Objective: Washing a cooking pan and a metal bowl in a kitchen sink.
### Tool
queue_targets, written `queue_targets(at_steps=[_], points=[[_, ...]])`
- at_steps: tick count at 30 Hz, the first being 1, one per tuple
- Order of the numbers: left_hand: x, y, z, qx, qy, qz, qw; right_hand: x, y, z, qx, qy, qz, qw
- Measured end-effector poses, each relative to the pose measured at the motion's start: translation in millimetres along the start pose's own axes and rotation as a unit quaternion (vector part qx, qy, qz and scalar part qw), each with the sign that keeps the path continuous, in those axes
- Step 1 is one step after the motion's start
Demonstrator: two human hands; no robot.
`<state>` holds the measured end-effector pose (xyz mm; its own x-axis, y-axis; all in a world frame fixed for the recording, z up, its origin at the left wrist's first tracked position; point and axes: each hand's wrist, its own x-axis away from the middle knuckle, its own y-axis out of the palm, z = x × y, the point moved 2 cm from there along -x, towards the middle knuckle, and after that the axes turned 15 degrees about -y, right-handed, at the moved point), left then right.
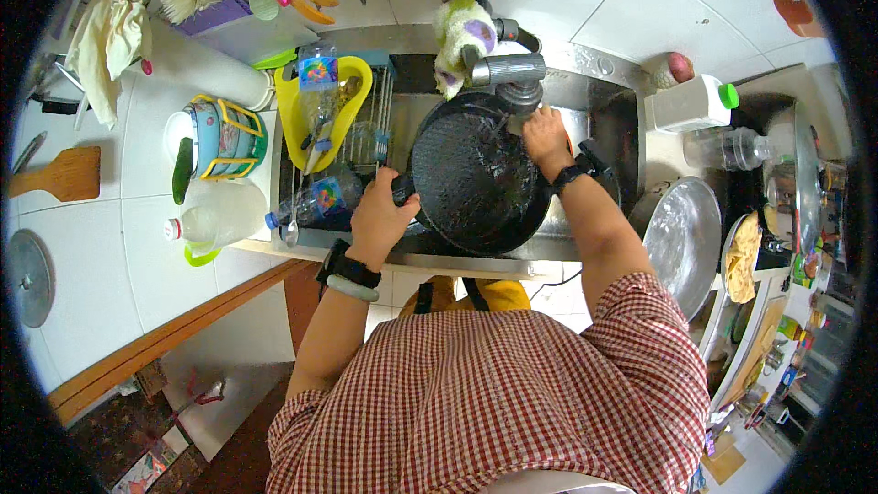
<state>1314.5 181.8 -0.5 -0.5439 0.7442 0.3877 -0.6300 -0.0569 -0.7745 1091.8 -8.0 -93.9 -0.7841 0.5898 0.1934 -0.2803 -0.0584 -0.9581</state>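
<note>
A black frying pan [473, 178] is held tilted over the stainless steel sink [607, 68], its wet inner face towards me. My left hand [385, 213] grips the pan's black handle at the left. At the pan's upper right rim, beside the grey tap head [519, 95], is my right hand [547, 134]; its fingertips reach over the edge, and what they press or hold is hidden. The tap [509, 70] stands above the pan, with a green, white and purple cloth [458, 38] draped on it.
Left of the pan are a yellow-green basket [287, 106] with a plastic bottle, a dark-filled bottle [329, 197] and a bowl rack [236, 140]. On the right stand a white jug [689, 104], a large metal basin [682, 243] and a plate of flatbread [743, 257].
</note>
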Motion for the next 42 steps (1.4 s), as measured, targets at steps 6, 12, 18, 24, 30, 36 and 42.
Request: queue_targets(at_steps=[6, 12, 18, 24, 30, 36, 42], points=[[1, -1, -6, 0.023, -0.03, -0.01, 0.999, 67, -14, -82, -0.405, -0.084, -0.31, 0.856], [2, 1, 8, 0.003, 0.027, 0.019, 0.999, -38, 3, -130, -0.6, -0.181, 0.009, 0.779], [5, 3, 5, 0.015, 0.012, 0.006, 1.0, 0, 69, -51, -0.345, 0.159, -0.036, 0.924], [1, 3, -13, 0.028, 0.0, 0.002, 1.0, 29, 55, -59, -0.411, 0.058, 0.009, 0.91], [-5, 6, -8, 0.029, 0.015, 0.004, 0.999, 29, 38, 19, -0.309, 0.219, -0.057, 0.924], [-9, 0, -17, 0.06, 0.03, -0.007, 0.998, 34, 55, -67, -0.414, 0.021, -0.156, 0.897], [-6, 4, -22, 0.153, 0.121, -0.09, 0.977, 2, 115, -57, -0.342, 0.138, 0.022, 0.929]])
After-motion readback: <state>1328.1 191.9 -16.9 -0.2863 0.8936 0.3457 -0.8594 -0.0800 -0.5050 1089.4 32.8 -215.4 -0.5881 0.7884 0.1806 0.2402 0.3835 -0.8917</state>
